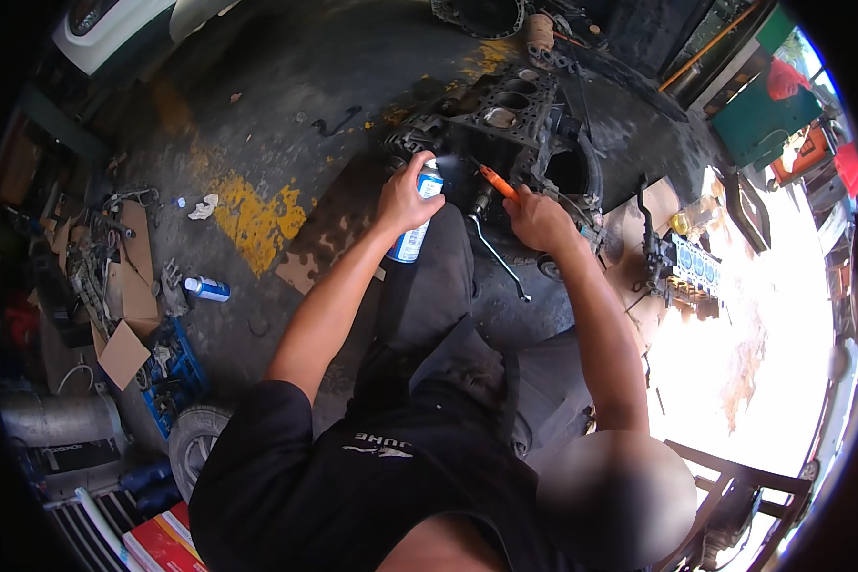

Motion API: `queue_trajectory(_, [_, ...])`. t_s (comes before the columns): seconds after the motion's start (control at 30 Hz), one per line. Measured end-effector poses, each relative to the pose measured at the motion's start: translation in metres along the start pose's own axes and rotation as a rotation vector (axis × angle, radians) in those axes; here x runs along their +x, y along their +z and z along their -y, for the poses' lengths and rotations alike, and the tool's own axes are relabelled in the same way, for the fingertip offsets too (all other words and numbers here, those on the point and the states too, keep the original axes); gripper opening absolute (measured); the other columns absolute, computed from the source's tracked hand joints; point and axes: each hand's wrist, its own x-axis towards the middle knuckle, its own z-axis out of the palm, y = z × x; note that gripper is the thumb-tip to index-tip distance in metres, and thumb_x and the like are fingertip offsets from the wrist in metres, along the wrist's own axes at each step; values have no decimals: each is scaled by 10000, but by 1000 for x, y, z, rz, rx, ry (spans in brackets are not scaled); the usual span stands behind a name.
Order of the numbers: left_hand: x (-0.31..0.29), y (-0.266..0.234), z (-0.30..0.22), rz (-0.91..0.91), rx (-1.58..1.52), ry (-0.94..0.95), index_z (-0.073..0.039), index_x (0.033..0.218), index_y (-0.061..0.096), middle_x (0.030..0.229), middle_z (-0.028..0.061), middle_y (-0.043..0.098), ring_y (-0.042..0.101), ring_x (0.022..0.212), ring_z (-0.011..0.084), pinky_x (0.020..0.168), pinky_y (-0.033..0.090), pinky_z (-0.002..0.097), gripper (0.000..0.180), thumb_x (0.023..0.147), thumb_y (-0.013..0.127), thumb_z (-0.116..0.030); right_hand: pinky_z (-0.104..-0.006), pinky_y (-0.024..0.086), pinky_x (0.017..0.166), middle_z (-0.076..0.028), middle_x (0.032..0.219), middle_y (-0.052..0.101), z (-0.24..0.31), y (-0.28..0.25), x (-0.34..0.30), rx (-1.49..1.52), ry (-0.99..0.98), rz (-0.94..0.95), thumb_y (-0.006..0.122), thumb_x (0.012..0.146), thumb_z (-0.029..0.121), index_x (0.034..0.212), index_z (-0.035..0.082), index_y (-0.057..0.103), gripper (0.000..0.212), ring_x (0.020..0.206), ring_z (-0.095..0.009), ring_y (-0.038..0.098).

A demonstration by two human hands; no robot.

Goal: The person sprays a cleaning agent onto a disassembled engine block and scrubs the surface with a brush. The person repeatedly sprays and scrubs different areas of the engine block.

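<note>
My left hand (402, 202) is wrapped round a blue and white spray can (408, 243), held upright with the index finger on its nozzle. A faint haze hangs just right of the nozzle, in front of a dark engine block (515, 122) with round bores in its top. In my right hand (541, 224) is a slim orange-handled tool (497, 181); its tip points up and left toward the block, and its exact kind cannot be made out. Below it, a shiny long-handled wrench (498, 255) slants down from a dark fitting at the block's near side.
Left on the floor lie a second spray can (207, 289), a glove (173, 289), cardboard (124, 355) and a blue tool tray (176, 377). A cylinder head (693, 265) rests at the right by bright sunlight. A wheel (198, 440) is near my left elbow.
</note>
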Motion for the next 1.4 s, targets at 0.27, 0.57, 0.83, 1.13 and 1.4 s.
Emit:
queue_trajectory(0.27, [9,-7,-2,75,31,24,-188,1357,521,1164,194,685,659,1071,420,912,538,486,693,715,779,-227,-552,521,904,-312,1038,707,-4,6,-8,-9,68,97,456,1045,410,1174,-28,590,475,1019,-465,682])
queue_trajectory(0.57, [-2,10,-8,14,11,-64,-188,1336,528,1035,224,690,671,982,443,882,536,504,693,698,794,-229,-539,519,918,-293,1051,713,-9,19,-7,39,67,143,437,1050,410,1217,-30,580,492,1025,-472,677])
queue_trajectory(0.83, [-36,43,13,-81,34,-301,-191,1348,503,1083,226,673,662,992,441,870,529,515,697,712,785,-236,-515,520,942,-284,1062,714,-16,37,6,-43,15,140,437,1043,439,1251,-12,594,520,1059,-440,677])
queue_trajectory(1.13, [-39,39,-4,-227,-165,-77,-141,1359,511,1112,215,647,641,1040,426,890,519,493,682,741,794,-194,-530,527,916,-290,1081,702,-3,-13,-15,-35,49,125,469,1043,404,1205,-24,582,471,1010,-466,681])
queue_trajectory(1.4, [-7,12,-37,-311,-149,36,-123,1340,526,1156,206,657,643,1077,419,919,525,469,651,750,793,-187,-545,528,869,-296,1071,692,4,-29,-29,31,-60,-35,498,1039,356,1194,-26,567,418,978,-480,673])
